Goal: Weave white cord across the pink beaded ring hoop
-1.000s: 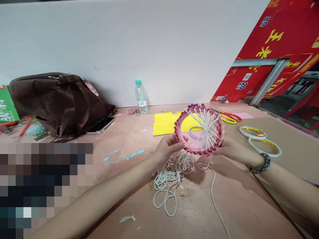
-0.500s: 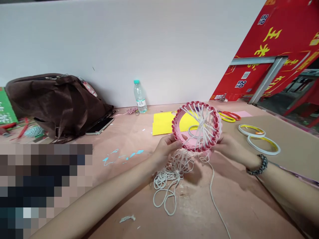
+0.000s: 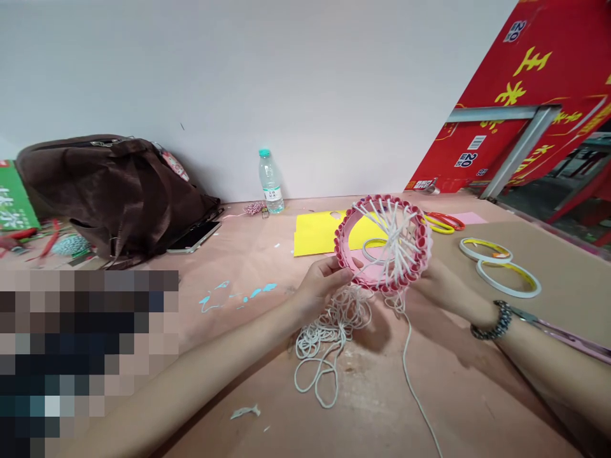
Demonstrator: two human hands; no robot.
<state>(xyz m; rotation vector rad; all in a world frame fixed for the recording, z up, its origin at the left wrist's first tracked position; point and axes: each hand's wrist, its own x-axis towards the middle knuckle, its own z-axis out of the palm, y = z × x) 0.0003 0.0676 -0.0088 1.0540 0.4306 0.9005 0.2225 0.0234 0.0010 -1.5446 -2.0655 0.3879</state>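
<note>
Pink round plastic ring [image 3: 342,242], its red-beaded rim strung with white cord, has turned slightly and is held up just before the yellow paper sheet [image 3: 317,234]. The left hand [image 3: 321,284] curls around its lower edge. The right hand [image 3: 443,291] sits at the opposite edge, fingers hidden, so its grip can't be told. A tangled white cord heap [image 3: 324,337] trails below.

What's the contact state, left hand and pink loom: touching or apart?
Touching. The head view shows the left hand gripping the lower left rim of the pink loom.
</note>
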